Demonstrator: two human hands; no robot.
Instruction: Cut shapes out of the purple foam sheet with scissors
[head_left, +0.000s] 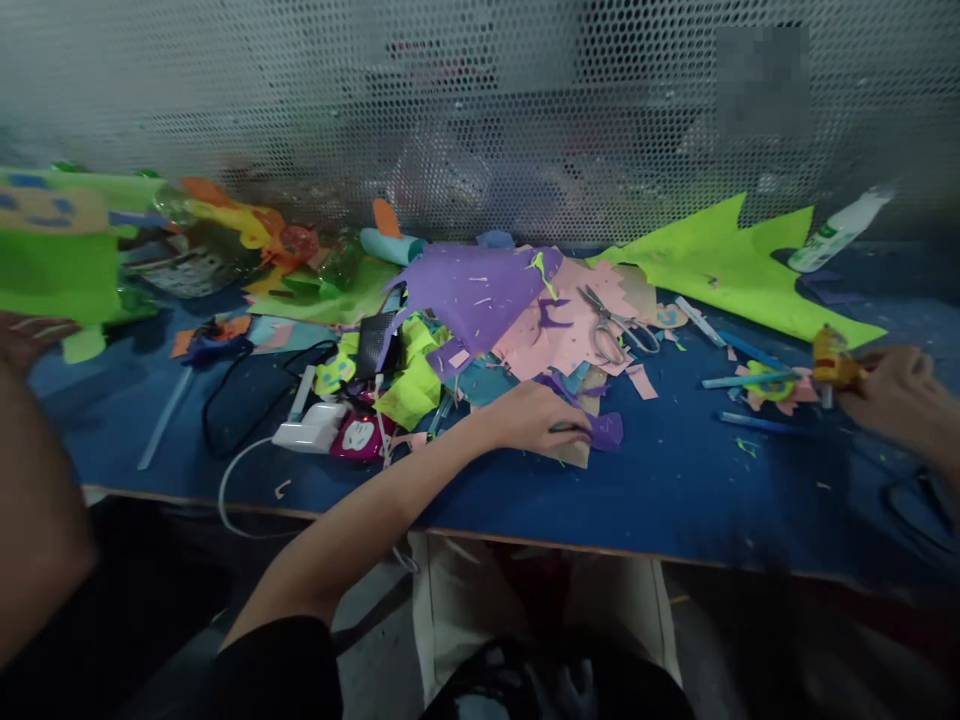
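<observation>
My left hand (544, 418) reaches across the middle of the table, fingers curled down on a scrap of purple paper (606, 432). A tan piece of card (574, 455) lies partly under it. At the right edge my right hand (896, 390) is closed around a small yellow glue gun (834, 358), blurred. Left of it lie a blue stick (739, 380) and a yellow-green paper cutout (771, 386) on pink paper. Beyond my left hand, scissors (615, 325) lie on pink sheets (536, 330), beside a large purple sheet (476, 295).
A pointed lime sheet (705, 265) and a white bottle (844, 228) stand at the back right, against a perforated metal screen (450, 110). A white charger (311, 428) with a cable and a pink device (360, 437) lie left. A co-worker's arm (37, 500) reaches in there.
</observation>
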